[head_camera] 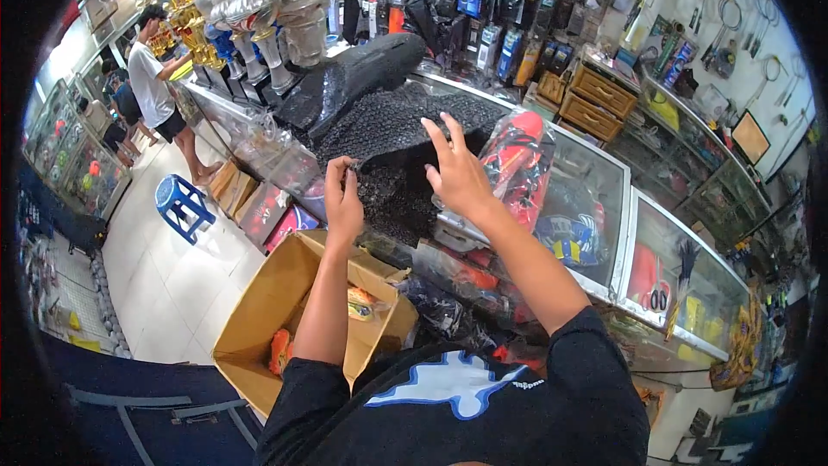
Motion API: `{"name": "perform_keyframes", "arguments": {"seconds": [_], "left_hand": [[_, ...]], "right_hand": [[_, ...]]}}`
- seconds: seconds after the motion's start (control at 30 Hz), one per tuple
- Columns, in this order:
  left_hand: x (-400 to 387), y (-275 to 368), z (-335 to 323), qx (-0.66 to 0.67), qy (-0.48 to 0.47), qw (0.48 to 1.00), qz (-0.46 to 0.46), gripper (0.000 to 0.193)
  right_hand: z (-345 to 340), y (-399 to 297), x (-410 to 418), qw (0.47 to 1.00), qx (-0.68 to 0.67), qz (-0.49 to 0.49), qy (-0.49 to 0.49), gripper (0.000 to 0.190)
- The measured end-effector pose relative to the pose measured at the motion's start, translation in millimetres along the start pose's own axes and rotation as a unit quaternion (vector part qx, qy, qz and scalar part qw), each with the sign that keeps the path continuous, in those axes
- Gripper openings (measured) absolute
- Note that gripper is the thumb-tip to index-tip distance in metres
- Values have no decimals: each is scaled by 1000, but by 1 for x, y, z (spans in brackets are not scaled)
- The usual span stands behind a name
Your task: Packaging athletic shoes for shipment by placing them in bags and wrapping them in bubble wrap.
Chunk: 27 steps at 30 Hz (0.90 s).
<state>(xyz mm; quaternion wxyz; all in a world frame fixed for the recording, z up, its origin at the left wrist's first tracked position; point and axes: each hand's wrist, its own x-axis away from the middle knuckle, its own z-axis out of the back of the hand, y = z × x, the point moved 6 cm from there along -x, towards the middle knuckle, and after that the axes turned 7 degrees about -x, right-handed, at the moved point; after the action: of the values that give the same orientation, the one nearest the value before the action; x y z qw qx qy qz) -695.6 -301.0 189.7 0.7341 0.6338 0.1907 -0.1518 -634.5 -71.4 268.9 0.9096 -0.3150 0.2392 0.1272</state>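
A sheet of black bubble wrap (401,123) lies over the glass counter before me, with its roll (375,65) at the back. My left hand (344,204) pinches the near left edge of the sheet between thumb and fingers. Over the right part of the sheet is my right hand (456,171), its fingers spread and nothing held in them. Just right of it, a pair of red shin guards or similar red gear in clear plastic (521,162) rests on the counter; its exact kind cannot be told.
An open cardboard box (242,330) with orange packaged items stands below my left arm. Wrapped trophies (259,13) crowd the counter's back left. Scissors (658,291) lie on the glass at right. A blue plastic stool (178,197) and another person (152,77) are at left.
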Motion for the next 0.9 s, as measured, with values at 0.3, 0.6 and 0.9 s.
{"name": "perform_keyframes", "arguments": {"seconds": [0.3,0.6,0.9], "left_hand": [[5,-4,28,12,25,999,20,21],[28,-21,24,-95,-22,995,0,52],[50,14,17,-275,13,961,-9,66]], "right_hand": [[-4,22,-15,1000,-3,-8,-15,60],[2,32,-20,999,-24,-31,-1,54],[36,27,-1,997,-27,50,45,27]]}}
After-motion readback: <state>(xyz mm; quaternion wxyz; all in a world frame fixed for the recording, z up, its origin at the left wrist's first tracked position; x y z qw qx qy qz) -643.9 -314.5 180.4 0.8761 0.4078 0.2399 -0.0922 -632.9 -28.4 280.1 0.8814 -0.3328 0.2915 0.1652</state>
